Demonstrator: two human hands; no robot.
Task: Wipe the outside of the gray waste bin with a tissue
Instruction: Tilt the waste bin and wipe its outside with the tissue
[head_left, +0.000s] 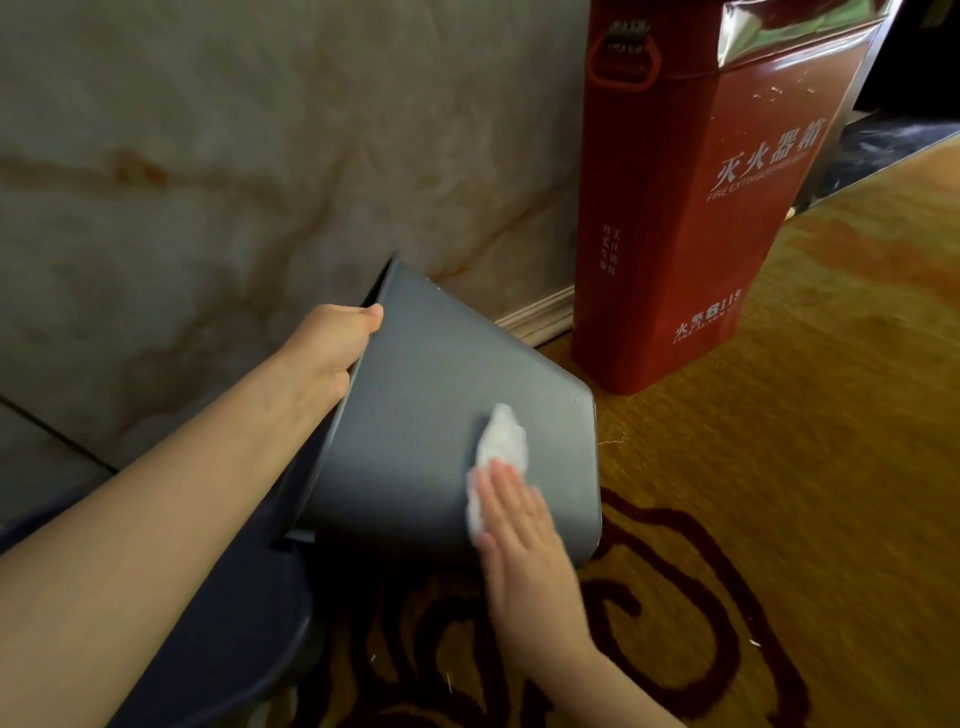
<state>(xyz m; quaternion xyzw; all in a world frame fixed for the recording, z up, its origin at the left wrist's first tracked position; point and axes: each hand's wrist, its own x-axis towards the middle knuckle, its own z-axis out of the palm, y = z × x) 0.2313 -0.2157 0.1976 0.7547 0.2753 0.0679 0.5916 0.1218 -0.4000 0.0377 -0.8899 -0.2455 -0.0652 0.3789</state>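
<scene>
Gripping the rim, the left hand (332, 343) holds the gray bin (447, 415) tipped on its side, fingers curled over the edge and closed on it, thumb on the outer wall. Behind that hand rises a pale marbled wall (208, 156). The bin's mouth faces left toward the person's forearm, and its closed base points right toward the red fire-extinguisher box (691, 208), so its long axis runs roughly left to right, sloping down toward the base. Its lower right corner sits over the patterned carpet (779, 467); whether it touches the carpet cannot be told.

On the upturned side wall, close to the base end, the right hand (524, 545) lies nearly flat, fingers straight and together, pressing a crumpled white tissue (501, 452) against the plastic. Part of the tissue sticks out beyond the fingertips, pointing up the wall.

The wiping looks well under way on this face. The broad stretch of gray between the two hands lies up and to the left of the tissue, so the likely next stroke runs along the bin's length toward the rim, and the right hand is the one placed to make it. The faces turned away from the camera and toward the floor would need the left hand to roll the bin before they can be reached.
</scene>
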